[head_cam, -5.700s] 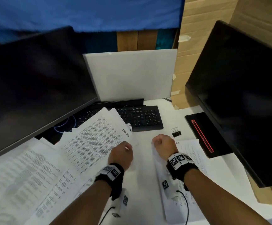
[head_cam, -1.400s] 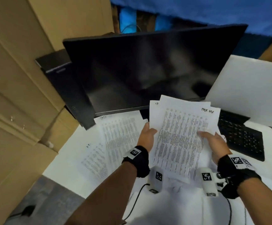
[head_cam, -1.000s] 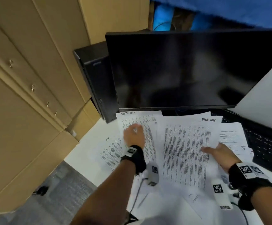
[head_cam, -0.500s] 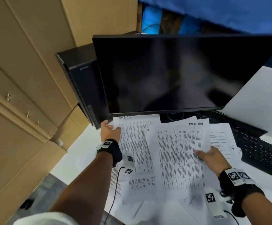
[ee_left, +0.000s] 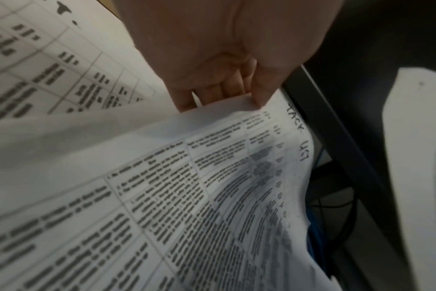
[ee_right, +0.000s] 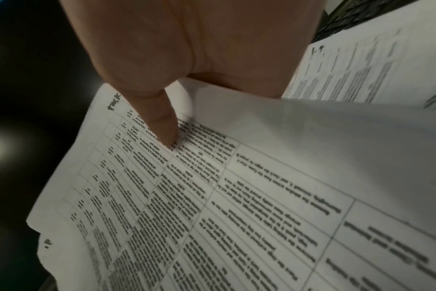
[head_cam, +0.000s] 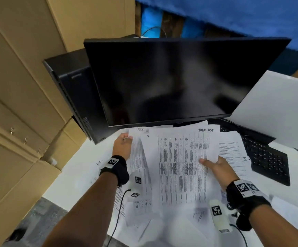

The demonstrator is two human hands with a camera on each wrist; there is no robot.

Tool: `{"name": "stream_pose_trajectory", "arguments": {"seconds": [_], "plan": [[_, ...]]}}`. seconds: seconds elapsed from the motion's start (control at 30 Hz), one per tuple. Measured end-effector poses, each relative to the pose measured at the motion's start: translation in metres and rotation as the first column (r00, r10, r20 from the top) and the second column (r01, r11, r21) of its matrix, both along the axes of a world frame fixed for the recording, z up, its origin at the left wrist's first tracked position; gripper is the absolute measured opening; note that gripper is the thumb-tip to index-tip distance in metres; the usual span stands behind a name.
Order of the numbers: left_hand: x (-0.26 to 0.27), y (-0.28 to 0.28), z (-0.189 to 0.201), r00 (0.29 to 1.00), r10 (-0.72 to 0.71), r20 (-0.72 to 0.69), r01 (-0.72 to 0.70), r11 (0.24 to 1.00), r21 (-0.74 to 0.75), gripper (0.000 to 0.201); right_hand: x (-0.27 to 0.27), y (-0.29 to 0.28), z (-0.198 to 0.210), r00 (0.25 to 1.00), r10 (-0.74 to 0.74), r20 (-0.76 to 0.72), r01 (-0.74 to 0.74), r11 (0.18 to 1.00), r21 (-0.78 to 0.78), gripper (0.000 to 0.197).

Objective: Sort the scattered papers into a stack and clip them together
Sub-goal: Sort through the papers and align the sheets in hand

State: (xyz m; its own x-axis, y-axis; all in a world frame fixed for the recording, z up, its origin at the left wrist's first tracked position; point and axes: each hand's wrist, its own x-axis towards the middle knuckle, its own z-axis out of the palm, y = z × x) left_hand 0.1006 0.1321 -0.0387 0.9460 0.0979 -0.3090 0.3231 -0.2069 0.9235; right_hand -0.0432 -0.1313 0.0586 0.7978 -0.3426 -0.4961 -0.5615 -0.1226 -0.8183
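The left hand [head_cam: 122, 146] pinches a printed sheet [head_cam: 138, 157] at its far left corner. The right hand [head_cam: 216, 168] grips the gathered stack [head_cam: 180, 166] at its right edge, thumb on top. Sheet and stack overlap, long axes running away from the person; the sheet lies left of the stack, nearer the left hand. More papers [head_cam: 232, 150] lie on the white worktop [head_cam: 77, 166], below a monitor [head_cam: 171, 81] and beside a keyboard [head_cam: 267, 157].

Cardboard boxes [head_cam: 20, 86] at 9 o'clock; blue cloth [head_cam: 233, 13] at 12; dark monitor [head_cam: 176, 81] centre; grey floor [head_cam: 37, 216] at 7; white counter [head_cam: 84, 157].
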Motion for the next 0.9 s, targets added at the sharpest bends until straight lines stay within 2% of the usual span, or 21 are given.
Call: {"name": "stream_pose_trajectory", "arguments": {"seconds": [0.1,0.13,0.3,0.37,0.43,0.5,0.57,0.63,0.7,0.8,0.83,0.9], "plan": [[-0.013,-0.013,0.002,0.991,-0.090,-0.102,0.071,0.982,-0.175,0.019,0.005,0.005,0.001,0.998,-0.044,0.045,0.043,0.999,0.032,0.012],[-0.016,-0.018,0.004,0.985,-0.110,-0.134,0.076,0.968,-0.238,0.022,0.007,0.004,-0.004,0.995,-0.083,0.048,0.080,0.995,0.067,0.018],[-0.037,-0.043,0.043,0.956,-0.225,-0.191,0.084,0.828,-0.554,0.033,0.009,-0.004,-0.012,0.970,-0.239,0.054,0.226,0.959,0.173,0.026],[-0.039,-0.047,0.059,0.936,-0.289,-0.201,0.111,0.785,-0.610,0.036,0.009,-0.008,-0.010,0.963,-0.267,0.047,0.248,0.938,0.243,0.017],[-0.039,-0.052,0.074,0.920,-0.342,-0.191,0.152,0.762,-0.630,0.034,0.010,-0.010,-0.004,0.955,-0.296,0.038,0.266,0.901,0.343,0.015],[-0.036,-0.056,0.091,0.908,-0.392,-0.147,0.216,0.739,-0.638,0.034,0.014,-0.013,0.001,0.950,-0.305,0.064,0.249,0.867,0.431,0.023],[-0.033,-0.062,0.110,0.893,-0.437,-0.106,0.276,0.719,-0.638,0.036,0.018,-0.018,0.005,0.946,-0.306,0.106,0.230,0.866,0.443,0.030],[-0.027,-0.067,0.125,0.904,-0.426,-0.036,0.299,0.691,-0.659,0.030,0.023,-0.022,0.011,0.933,-0.321,0.160,0.239,0.889,0.391,0.021],[-0.020,-0.069,0.132,0.940,-0.340,0.000,0.254,0.704,-0.664,0.047,0.027,-0.027,0.021,0.907,-0.349,0.236,0.274,0.915,0.297,0.010],[-0.016,-0.070,0.133,0.966,-0.219,0.137,0.257,0.773,-0.580,0.067,0.033,-0.035,0.029,0.853,-0.381,0.357,0.341,0.924,0.172,0.018],[-0.020,-0.072,0.133,0.956,-0.227,0.187,0.293,0.797,-0.529,0.063,0.034,-0.035,0.031,0.842,-0.385,0.379,0.360,0.923,0.136,0.023],[-0.028,-0.081,0.129,0.932,-0.273,0.239,0.351,0.846,-0.401,0.042,0.034,-0.033,0.033,0.829,-0.372,0.418,0.377,0.923,0.075,0.027]]}}
